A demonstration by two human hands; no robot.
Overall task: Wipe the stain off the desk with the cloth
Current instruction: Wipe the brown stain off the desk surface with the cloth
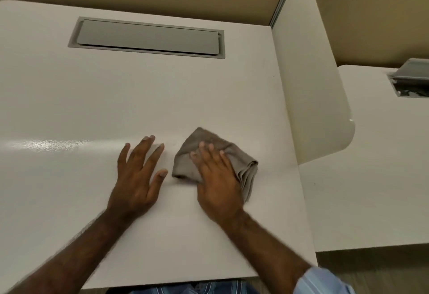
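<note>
A crumpled grey-brown cloth [246, 168] lies on the white desk [116, 98], right of centre. My right hand [217, 177] presses flat on top of the cloth, fingers spread over it. Beside it to the left, my left hand [137, 173] rests palm down on the bare desk with fingers apart, holding nothing. No stain shows on the desk; whatever is under the cloth is hidden.
A grey cable hatch [148, 37] is set into the desk near the back. A white curved divider panel [311, 80] borders the desk on the right, with a neighbouring desk [371, 154] beyond it. A beige partition wall stands behind.
</note>
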